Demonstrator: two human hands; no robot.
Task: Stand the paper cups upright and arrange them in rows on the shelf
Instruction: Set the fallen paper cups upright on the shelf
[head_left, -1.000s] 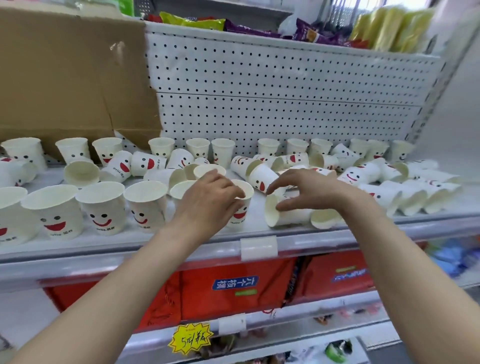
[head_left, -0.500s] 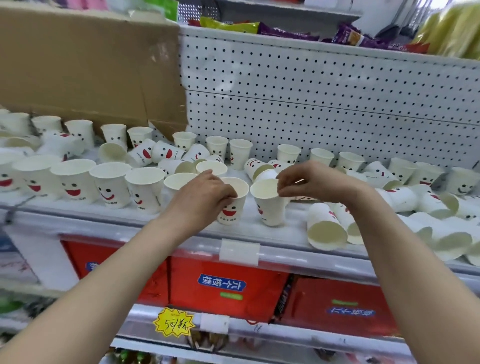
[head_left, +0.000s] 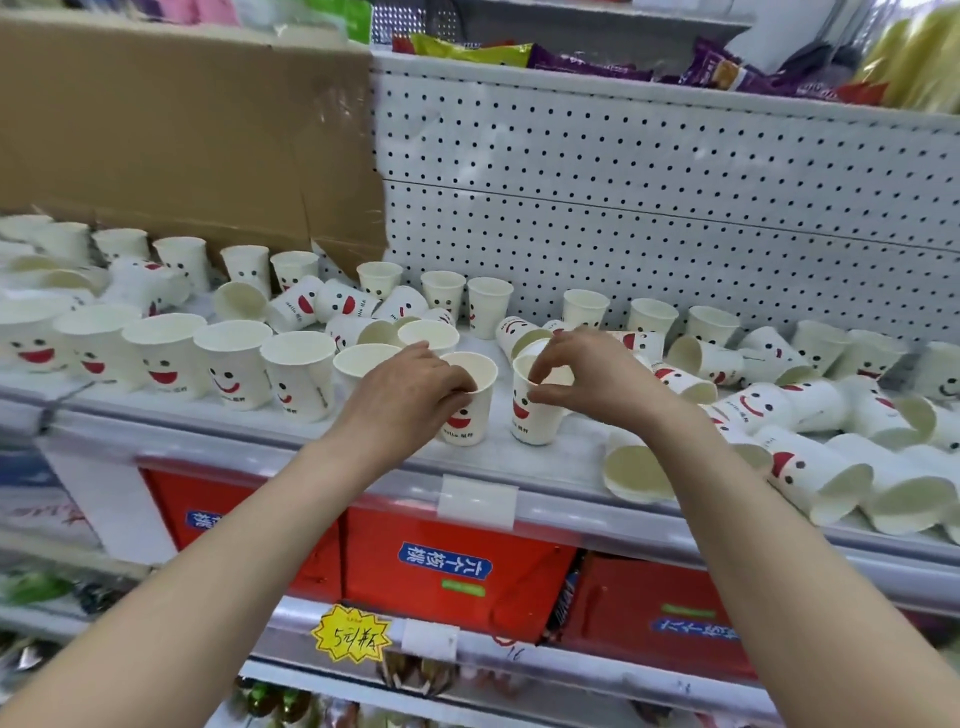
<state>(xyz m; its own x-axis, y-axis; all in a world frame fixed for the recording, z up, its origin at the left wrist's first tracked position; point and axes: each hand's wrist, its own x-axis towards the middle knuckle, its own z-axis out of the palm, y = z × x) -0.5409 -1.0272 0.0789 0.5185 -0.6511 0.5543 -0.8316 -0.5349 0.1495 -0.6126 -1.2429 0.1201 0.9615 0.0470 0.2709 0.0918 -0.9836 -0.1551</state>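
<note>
Currently left hand (head_left: 410, 397) grips upright left cup (head_left: 467, 418); right hand (head_left: 597, 382) apparently pinches rim of upright right cup (head_left: 535, 423), just beside, on shelf (head_left: 498, 460).

On the shelf (head_left: 550, 470), the left hand (head_left: 410, 395) grips the rim of an upright smiley cup (head_left: 467, 421), and just beside it the right hand (head_left: 592, 376) pinches the rim of a neighbouring cup (head_left: 535, 423), also upright near the front edge. To their left a front row (head_left: 231, 364) of upright cups lines the edge, while to the right tipped cups (head_left: 810, 470) lie jumbled on their sides. Behind are a white pegboard (head_left: 649, 208) and a cardboard sheet (head_left: 182, 140); red boxes (head_left: 447, 545) sit below.
</note>
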